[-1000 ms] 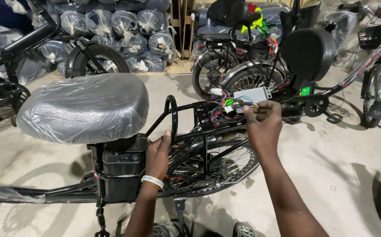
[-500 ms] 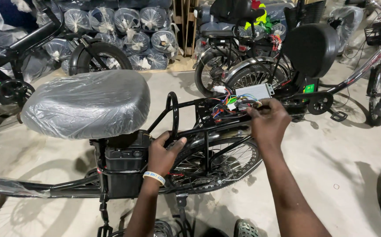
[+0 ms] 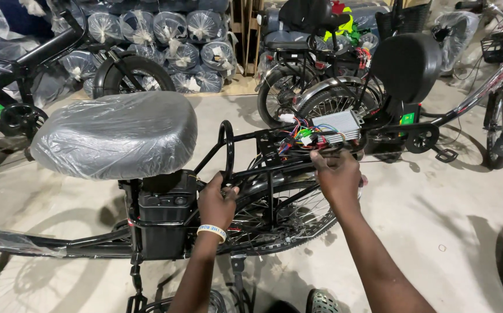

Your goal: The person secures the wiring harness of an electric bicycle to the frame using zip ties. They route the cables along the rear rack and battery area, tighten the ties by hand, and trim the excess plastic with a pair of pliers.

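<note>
Bicycle (image 3: 164, 232) on its wheels across the concrete floor (image 3: 437, 208), both my hands on its rear frame.

Largest is the saddle (image 3: 115, 136), wrapped in clear plastic, with the black battery box (image 3: 164, 208) just under it. Behind the saddle runs the black rear rack (image 3: 263, 156) above the back wheel (image 3: 286, 214). My left hand (image 3: 217, 203) is curled tight around the rack's upright loop. My right hand (image 3: 338, 177) grips the rack's rear end, fingers closed on the tube, just below the grey controller box (image 3: 337, 126) and its bundle of coloured wires (image 3: 298, 138).
</note>
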